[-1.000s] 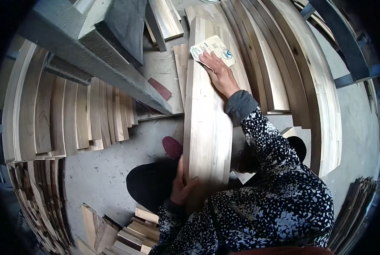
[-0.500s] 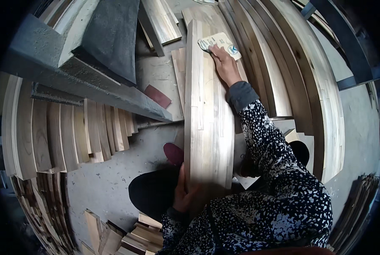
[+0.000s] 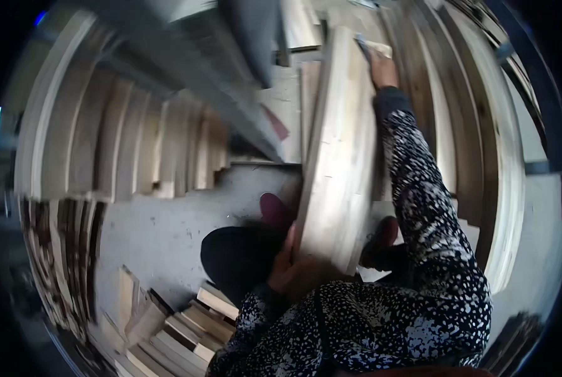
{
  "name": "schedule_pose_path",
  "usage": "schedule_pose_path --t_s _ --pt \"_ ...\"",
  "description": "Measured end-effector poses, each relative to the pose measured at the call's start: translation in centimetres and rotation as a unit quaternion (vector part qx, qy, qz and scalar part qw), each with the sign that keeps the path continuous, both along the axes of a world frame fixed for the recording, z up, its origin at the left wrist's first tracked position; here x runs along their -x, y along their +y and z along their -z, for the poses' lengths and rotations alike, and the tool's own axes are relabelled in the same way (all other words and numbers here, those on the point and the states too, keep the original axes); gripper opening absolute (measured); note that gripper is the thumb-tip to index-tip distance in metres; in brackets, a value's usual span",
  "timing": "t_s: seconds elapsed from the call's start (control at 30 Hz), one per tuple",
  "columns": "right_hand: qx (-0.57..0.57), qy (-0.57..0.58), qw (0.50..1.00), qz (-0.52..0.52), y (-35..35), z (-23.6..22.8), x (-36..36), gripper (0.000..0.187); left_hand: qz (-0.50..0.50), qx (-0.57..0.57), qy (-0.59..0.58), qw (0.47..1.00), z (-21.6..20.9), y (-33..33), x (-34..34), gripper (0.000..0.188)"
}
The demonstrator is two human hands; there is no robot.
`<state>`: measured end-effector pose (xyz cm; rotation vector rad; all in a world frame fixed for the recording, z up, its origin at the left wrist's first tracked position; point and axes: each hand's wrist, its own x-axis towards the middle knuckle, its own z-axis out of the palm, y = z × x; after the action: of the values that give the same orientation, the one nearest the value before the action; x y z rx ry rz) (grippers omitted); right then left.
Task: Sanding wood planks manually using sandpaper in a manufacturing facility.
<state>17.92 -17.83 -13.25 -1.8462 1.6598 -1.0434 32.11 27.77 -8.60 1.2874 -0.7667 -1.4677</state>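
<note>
A long pale wooden board (image 3: pixel 337 169) runs away from my lap, blurred by motion. My left hand (image 3: pixel 287 267) grips its near end, with a finger along the left edge and the rest in shadow. At the far end my right hand (image 3: pixel 384 70) is closed over a cream sheet of sandpaper (image 3: pixel 381 48) at the board's right edge. Only a narrow strip of the sheet shows beyond the fingers, and a dark edge stands up beside it.
Long boards (image 3: pixel 501 188) stand stacked on the right. A grey metal beam (image 3: pixel 230 94) crosses at upper left, above a row of upright planks (image 3: pixel 124 138). A reddish piece (image 3: pixel 276 122) lies beyond the beam. Wood offcuts (image 3: pixel 199 327) lie at lower left.
My right hand has gone from lying flat on the sandpaper to wrapping it at the board's right edge. The board and whole view have shifted and tilted rightward.
</note>
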Motion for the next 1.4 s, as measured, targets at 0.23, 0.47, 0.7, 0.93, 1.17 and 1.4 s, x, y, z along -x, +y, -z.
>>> schedule_pose_path --t_s 0.23,0.47,0.7,0.93,1.17,1.4 --pt "-0.023 -0.139 0.981 -0.133 13.0 1.5 4.7 0.042 0.051 0.032 0.109 0.992 2.5 0.4 1.3 0.079" --pt "0.081 0.103 0.961 -0.242 26.2 -1.0 5.7 0.038 0.01 0.056 0.042 0.997 4.6 0.8 3.0 0.079" --pt "0.1 0.105 0.972 -0.187 15.1 0.8 6.0 0.038 0.007 0.06 0.024 0.998 4.5 0.0 3.7 0.076" --pt "0.05 0.031 0.964 -0.259 26.5 -1.0 4.9 0.029 -0.049 -0.006 -0.033 0.998 3.1 -0.6 2.3 0.06" --pt "0.016 0.121 0.928 -0.352 36.7 -2.2 8.7 0.035 -0.056 -0.006 0.093 0.994 3.8 -1.1 3.0 0.054" --pt "0.123 0.077 0.957 -0.253 26.2 -1.0 4.9 0.034 -0.036 -0.041 0.061 0.997 4.1 -0.7 3.9 0.056"
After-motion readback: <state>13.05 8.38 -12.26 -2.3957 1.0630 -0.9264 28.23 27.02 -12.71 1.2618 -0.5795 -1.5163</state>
